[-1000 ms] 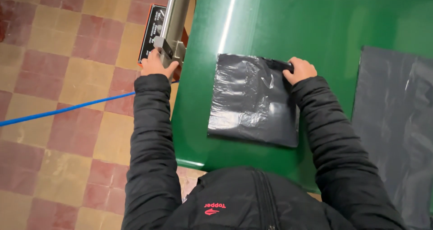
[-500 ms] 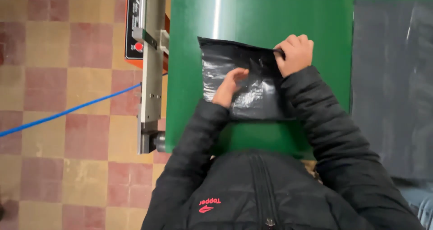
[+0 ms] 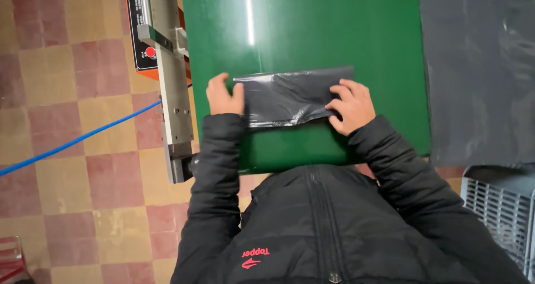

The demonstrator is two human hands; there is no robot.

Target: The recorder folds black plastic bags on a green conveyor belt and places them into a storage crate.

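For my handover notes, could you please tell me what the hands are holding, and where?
A folded black plastic bag, flat on the green table: left hand at its left end, right hand pressing its right end.

Two hands were out there, left hand point(image 3: 224, 96) and right hand point(image 3: 351, 105). One folded black plastic bag point(image 3: 290, 95) on one green table point(image 3: 312, 33). One metal sealing bar point(image 3: 167, 83), one blue cable point(image 3: 78, 142), one grey crate point(image 3: 501, 211), one dark plastic sheet point(image 3: 479, 66).
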